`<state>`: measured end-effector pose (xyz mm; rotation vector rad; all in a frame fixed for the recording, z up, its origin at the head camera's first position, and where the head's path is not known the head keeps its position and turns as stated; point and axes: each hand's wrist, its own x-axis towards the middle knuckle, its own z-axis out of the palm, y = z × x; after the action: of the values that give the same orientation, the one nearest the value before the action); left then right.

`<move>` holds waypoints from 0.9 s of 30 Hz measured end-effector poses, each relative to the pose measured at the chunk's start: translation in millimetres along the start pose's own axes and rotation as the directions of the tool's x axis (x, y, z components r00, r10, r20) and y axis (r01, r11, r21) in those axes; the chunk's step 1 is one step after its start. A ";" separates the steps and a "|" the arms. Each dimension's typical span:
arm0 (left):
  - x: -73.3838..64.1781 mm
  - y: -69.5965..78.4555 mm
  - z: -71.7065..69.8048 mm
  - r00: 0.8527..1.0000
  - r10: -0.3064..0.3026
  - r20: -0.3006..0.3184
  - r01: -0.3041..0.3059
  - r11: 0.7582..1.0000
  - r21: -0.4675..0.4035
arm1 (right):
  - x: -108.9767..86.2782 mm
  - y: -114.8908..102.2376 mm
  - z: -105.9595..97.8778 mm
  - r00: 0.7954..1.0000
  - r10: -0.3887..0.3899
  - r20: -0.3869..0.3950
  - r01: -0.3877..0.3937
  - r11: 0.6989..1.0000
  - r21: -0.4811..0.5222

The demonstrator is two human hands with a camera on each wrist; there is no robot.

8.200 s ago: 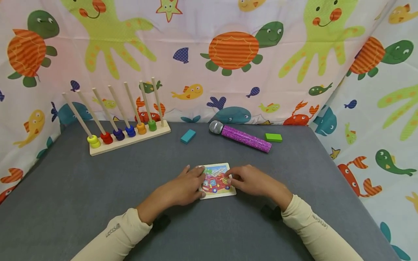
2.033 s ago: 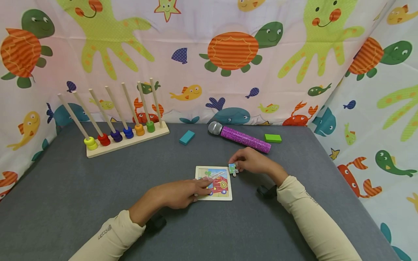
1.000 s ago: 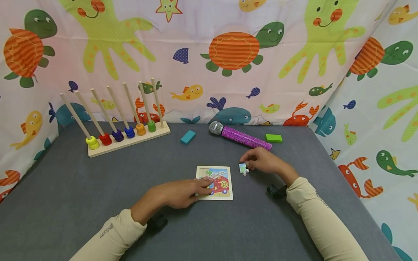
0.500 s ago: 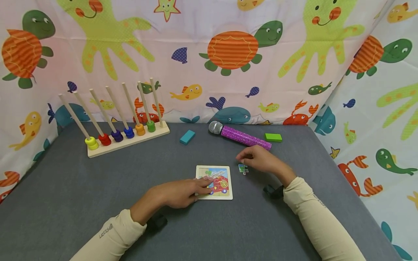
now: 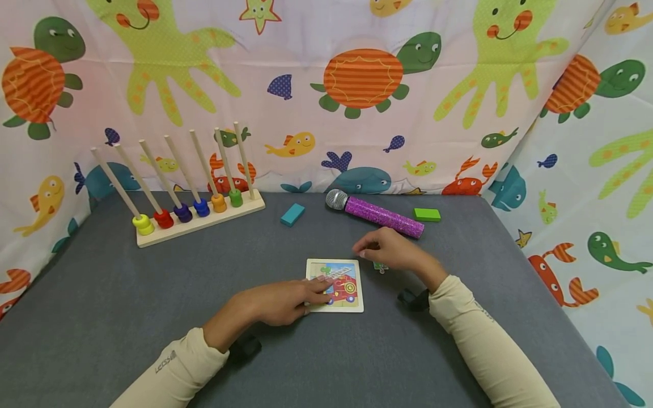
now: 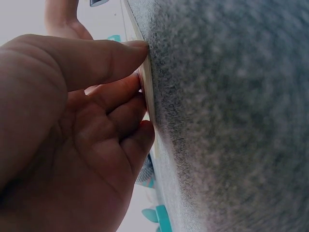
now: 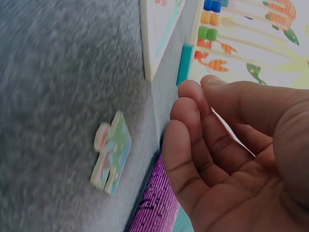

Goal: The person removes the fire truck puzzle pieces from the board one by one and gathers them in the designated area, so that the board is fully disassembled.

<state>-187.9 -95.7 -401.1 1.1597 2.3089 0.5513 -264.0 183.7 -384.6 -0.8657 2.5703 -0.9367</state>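
Note:
In the head view a wooden jigsaw puzzle with a red fire truck lies flat at the middle of the table. My left hand rests on its left side, fingers laid over the picture and hiding part of it. Seen from the left wrist, the thumb of that hand touches the puzzle's thin edge. To the right, a loose puzzle piece lies on the cloth, partly covered by my right hand. The right wrist view shows the piece apart from my right hand, whose loosely bent fingers hold nothing.
Behind the right hand lies a purple glitter microphone, with a green block beyond its end. A teal block sits left of it. A wooden peg stand with coloured beads stands at the back left.
The right hand took the puzzle piece off to the right, let it go on the cloth, and has moved back left toward the puzzle. The left hand has stayed on the puzzle since two seconds ago.

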 end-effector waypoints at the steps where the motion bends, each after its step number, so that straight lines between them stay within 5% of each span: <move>1: 0.1 -0.1 0.0 1.000 0.000 0.000 0.000 1.000 0.000 | 1.1 -0.9 1.1 1.000 0.002 0.001 -0.002 1.000 0.000; 27: 0.3 -2.7 0.8 1.000 0.024 -0.002 -0.024 1.000 0.019 | 23.1 -19.3 32.1 0.988 -0.110 0.111 0.101 0.992 0.081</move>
<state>-189.2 -96.8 -403.3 1.1978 2.3098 0.5408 -259.6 141.8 -397.3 -1.0124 2.3959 -0.9763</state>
